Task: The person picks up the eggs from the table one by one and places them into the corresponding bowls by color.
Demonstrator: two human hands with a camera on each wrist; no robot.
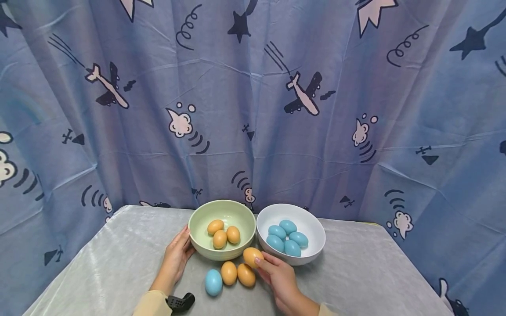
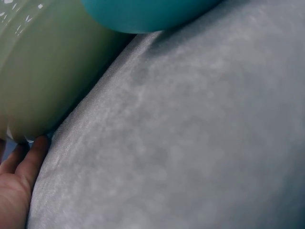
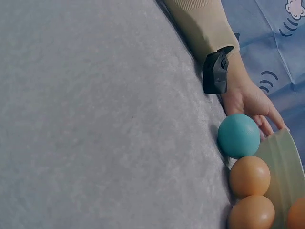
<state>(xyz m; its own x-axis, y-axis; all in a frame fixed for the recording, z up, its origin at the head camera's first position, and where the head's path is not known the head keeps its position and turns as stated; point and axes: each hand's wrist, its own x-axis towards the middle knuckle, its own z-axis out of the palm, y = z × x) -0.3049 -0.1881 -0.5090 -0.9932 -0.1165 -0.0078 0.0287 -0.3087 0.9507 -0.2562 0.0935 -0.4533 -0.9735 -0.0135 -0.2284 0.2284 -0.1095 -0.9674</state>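
Observation:
In the head view my right hand (image 1: 281, 277) pinches an orange egg (image 1: 253, 256) between thumb and fingers, just in front of the two bowls. My left hand (image 1: 177, 256) rests against the left side of the green bowl (image 1: 197, 243), its fingers fairly straight; the left wrist view shows fingertips (image 2: 37, 152) at the bowl's lower wall. Three orange eggs lie inside that bowl. On the table before it are a blue egg (image 1: 214, 282) and two more orange eggs, one (image 1: 229, 273) beside the other (image 1: 246, 275). The right hand is outside the right wrist view.
A white bowl (image 1: 318, 239) holding several blue eggs (image 1: 292, 248) stands right of the green one, close against it. Both are on a grey cloth-covered table (image 1: 363, 272). A patterned blue curtain (image 1: 253, 123) hangs behind. A black device (image 1: 182, 303) is on the left wrist.

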